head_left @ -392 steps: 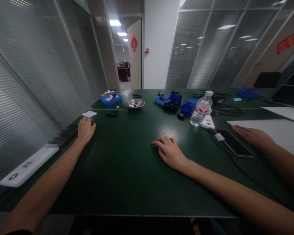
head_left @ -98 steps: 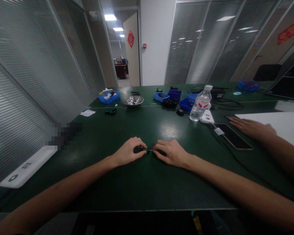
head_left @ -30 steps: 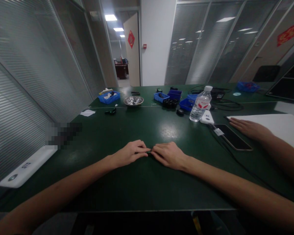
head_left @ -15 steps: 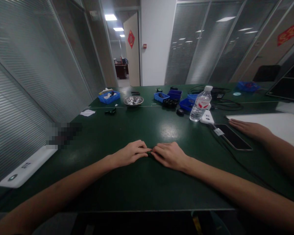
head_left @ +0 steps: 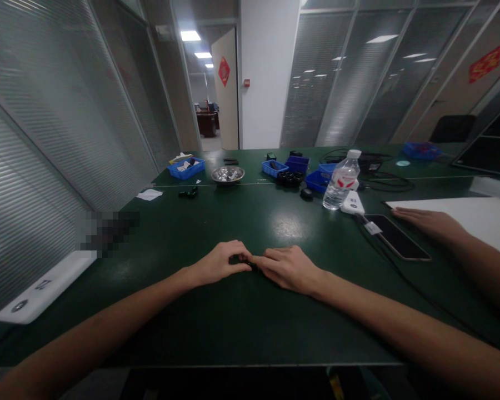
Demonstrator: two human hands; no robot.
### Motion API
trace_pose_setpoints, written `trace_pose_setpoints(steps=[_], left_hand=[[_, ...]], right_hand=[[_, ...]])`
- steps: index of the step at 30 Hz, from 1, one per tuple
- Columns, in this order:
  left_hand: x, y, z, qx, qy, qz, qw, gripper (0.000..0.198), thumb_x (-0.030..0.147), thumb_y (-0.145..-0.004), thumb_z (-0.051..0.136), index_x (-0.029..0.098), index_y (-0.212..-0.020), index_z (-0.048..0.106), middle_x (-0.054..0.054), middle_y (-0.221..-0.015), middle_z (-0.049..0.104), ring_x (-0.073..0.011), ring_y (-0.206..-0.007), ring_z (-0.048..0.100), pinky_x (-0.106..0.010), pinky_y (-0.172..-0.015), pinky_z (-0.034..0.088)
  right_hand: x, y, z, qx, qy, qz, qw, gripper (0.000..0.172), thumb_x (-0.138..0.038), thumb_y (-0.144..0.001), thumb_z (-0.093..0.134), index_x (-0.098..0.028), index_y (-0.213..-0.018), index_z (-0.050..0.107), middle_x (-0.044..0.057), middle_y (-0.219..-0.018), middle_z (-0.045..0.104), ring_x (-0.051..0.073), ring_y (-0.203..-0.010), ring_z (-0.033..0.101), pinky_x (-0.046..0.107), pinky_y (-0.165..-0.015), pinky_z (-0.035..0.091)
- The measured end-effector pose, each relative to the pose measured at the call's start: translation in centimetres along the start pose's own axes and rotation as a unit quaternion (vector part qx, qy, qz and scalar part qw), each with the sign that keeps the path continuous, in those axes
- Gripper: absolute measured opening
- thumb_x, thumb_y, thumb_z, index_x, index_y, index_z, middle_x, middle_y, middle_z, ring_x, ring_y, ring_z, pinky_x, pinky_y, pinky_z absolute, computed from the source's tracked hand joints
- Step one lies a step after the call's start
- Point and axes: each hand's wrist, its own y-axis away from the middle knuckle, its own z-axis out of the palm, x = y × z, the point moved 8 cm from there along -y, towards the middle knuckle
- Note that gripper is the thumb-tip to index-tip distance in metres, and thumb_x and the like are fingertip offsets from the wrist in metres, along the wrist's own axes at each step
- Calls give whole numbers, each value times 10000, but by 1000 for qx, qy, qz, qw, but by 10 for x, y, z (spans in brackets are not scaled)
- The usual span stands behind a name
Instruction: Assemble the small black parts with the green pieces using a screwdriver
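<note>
The green worktop (head_left: 233, 333) gives us broad room inside its near edge. There our left grip (head_left: 219, 263) pinches a small dark part (head_left: 246, 263); our right grip (head_left: 290, 268) meets it, whether clamped we cannot tell. Rightward a phone (head_left: 400, 238) bounds us; ahead, open surface reaches the metal bowl (head_left: 228, 180).

We could read no word or number with certainty. The bottle (head_left: 337, 191) carried a label (head_left: 343, 180) with red print, too blurred for us. Far left of the bottle, we saw dark marks (head_left: 42, 285) on a white bar (head_left: 60, 273) and a red diamond sign (head_left: 224, 71) on the door (head_left: 230, 114); to its right, a red banner (head_left: 485, 64) with yellowish characters, illegible.
</note>
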Motion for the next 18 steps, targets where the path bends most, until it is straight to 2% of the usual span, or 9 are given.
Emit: trace_pose_setpoints(steps=[7,10,15,18], left_hand=[[9,-1,-1,-24,14,20,999,181,305,-967,689,181,-1094,726,-62,-1068,669,-200,-1008,614,-346,-905,477],[9,0,0,-24,4,27,999,174,298,-966,692,181,-1091,724,-59,-1061,672,-201,-1015,618,-360,-950,459],[7,1,2,-20,-7,34,999,199,305,-977,676,183,-1127,723,-70,-1073,669,-206,-1031,610,-350,-937,461],[8,1,3,-26,-13,42,999,207,302,-983,667,195,-1148,731,-71,-1087,669,-208,-1037,609,-353,-943,461]], right_hand=[[-2,2,-1,-13,-8,-17,1000,368,-268,-1071,418,-232,-1412,555,59,-1032,689,150,-800,643,272,-632,415],[-2,2,-2,-7,-19,-12,1000,355,-264,-1067,425,-227,-1392,563,56,-1001,691,148,-792,642,268,-630,409],[2,0,-5,15,-63,25,998,220,-297,-1067,433,-180,-1131,608,36,-886,683,125,-708,609,245,-600,380],[2,-2,-3,-1,-86,39,996,191,-303,-1063,432,-182,-1061,580,30,-864,685,114,-656,588,237,-581,365]])
